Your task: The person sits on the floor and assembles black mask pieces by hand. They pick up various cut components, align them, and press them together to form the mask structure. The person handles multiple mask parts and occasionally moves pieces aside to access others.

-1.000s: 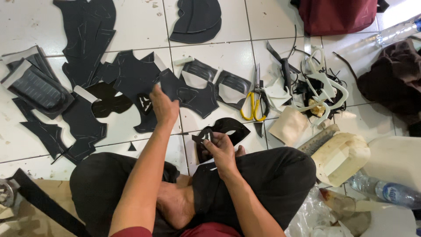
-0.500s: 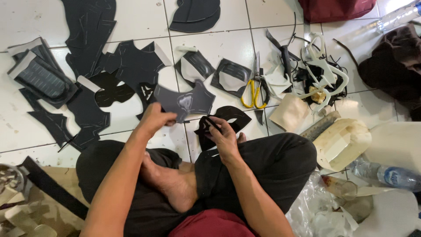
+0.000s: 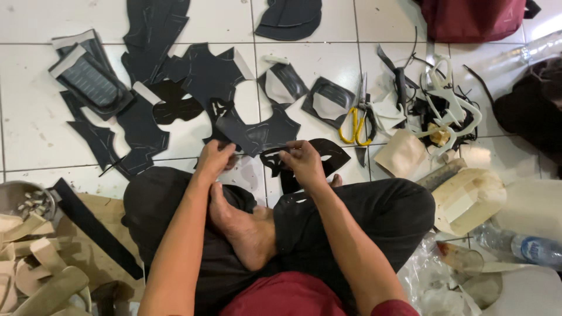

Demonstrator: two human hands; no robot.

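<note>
On the white tiled floor (image 3: 35,123) in front of our crossed legs, we work with both hands on dark cut pieces. Our left hand (image 3: 214,159) is closed on the lower edge of a dark grey shaped panel (image 3: 257,131) with a curved notch, pinching it between thumb and fingers just beyond our knee. Our right hand (image 3: 302,159) grips a black cut-out piece (image 3: 328,153), whose looped outline lies on the tile just beside the grey panel; the fingers are curled over its near edge. The two pieces lie side by side, but we cannot tell whether they touch.

Beyond the hands, many more dark cut pieces (image 3: 149,70) are spread over the tiles to the left and ahead. Yellow-handled scissors (image 3: 357,120) lie to the right of the grey panel, near a tangle of white and black scraps (image 3: 445,111). A tan hollow form (image 3: 468,199) sits by our right knee, with a plastic bottle (image 3: 527,248) just beyond it. By our left knee lie a black strap (image 3: 93,225), a sheet of cardboard (image 3: 93,263), beige offcuts (image 3: 29,263) and a small metal bowl (image 3: 17,196). A dark red bag (image 3: 468,17) stands at the far edge.
</note>
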